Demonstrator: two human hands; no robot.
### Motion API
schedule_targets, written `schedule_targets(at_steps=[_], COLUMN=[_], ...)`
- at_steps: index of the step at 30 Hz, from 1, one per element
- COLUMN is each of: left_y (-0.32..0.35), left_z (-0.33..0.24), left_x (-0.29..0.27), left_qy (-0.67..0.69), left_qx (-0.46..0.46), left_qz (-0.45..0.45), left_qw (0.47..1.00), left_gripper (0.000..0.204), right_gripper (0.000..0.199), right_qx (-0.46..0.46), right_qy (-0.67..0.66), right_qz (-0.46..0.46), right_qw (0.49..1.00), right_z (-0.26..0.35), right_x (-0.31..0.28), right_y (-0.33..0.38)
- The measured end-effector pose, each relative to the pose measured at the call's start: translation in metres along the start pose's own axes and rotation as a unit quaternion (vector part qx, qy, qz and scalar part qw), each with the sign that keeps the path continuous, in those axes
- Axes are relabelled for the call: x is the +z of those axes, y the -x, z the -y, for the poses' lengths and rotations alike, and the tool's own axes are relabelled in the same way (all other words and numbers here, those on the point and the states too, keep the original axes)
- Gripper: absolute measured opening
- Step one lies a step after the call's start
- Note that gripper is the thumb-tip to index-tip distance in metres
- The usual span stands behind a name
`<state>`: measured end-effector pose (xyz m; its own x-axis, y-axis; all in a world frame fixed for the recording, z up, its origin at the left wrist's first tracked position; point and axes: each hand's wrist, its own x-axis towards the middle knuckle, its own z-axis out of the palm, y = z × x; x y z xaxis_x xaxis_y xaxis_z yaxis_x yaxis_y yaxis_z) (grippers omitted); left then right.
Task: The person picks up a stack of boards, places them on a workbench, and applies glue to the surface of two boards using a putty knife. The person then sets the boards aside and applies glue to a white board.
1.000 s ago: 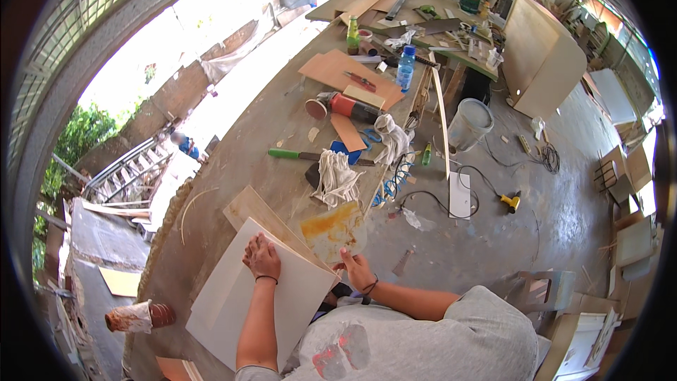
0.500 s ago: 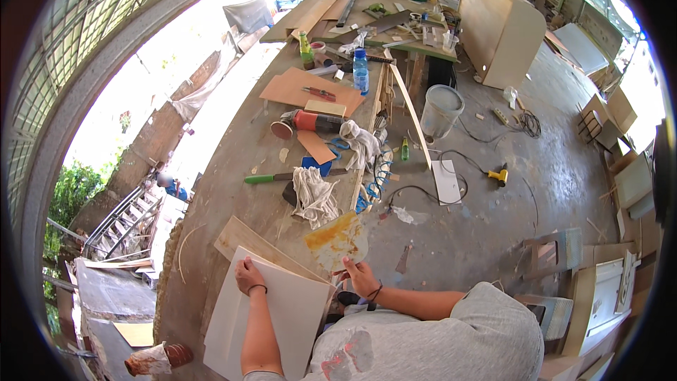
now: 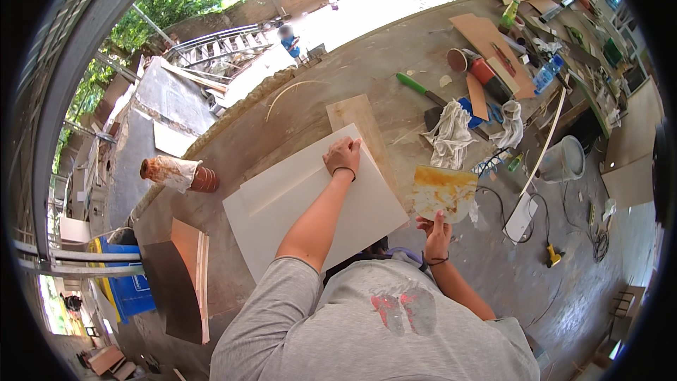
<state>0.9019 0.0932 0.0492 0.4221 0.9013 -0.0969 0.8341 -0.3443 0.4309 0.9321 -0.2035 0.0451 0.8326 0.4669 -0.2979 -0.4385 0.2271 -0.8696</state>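
A pale white panel [image 3: 377, 201] lies on the worktable in front of me, partly over a thin wooden board [image 3: 348, 114]. My left hand [image 3: 343, 155] rests near the panel's far corner with its fingers curled in. Anything inside those fingers is hidden. Off the panel's right side, my right hand [image 3: 437, 236] pinches the lower edge of a flat putty spreader [image 3: 446, 192], tilted upright and smeared yellow-brown. Beyond the spreader, a crumpled white rag [image 3: 449, 137] lies on the table.
A red and black angle grinder [image 3: 490, 77], a green-handled tool [image 3: 411, 83] and a blue bottle [image 3: 549, 74] lie to the far right. At left stand a rusty, cloth-wrapped cylinder [image 3: 180, 174] and a curved dark sheet [image 3: 171, 286]. A bucket [image 3: 563, 160] stands on the floor.
The view has swung left, so the table and panel appear turned and further right. My left hand remains on the panel near its far corner, and my right hand still holds the spreader.
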Motion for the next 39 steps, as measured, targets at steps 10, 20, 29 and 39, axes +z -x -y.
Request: schedule_targets(at_steps=[10,20,29,39], left_y=[0.011,0.085,0.210,0.124], left_z=[0.017,0.051,0.102,0.073], left_x=[-0.004,-0.003,-0.052,-0.220], left_qy=[0.074,0.006,-0.201,0.068], left_qx=[0.170,0.321,0.271,0.339], left_qz=[-0.040,-0.085,0.180,0.171], left_qw=[0.982,0.943,0.924,0.923], left_gripper=[0.025,0.056,0.104,0.058], right_gripper=[0.045,0.043,0.044,0.040], right_qx=[0.017,-0.035,-0.014,-0.044], right_qy=[0.027,0.015,0.028,-0.015], right_qz=[0.008,-0.017,-0.053,-0.022], right_qw=[0.999,0.999,0.998,0.999], right_z=[0.001,0.013,0.014,0.018], right_x=[-0.007,-0.007,-0.011,0.017], right_y=[-0.001,-0.007,-0.017,-0.037])
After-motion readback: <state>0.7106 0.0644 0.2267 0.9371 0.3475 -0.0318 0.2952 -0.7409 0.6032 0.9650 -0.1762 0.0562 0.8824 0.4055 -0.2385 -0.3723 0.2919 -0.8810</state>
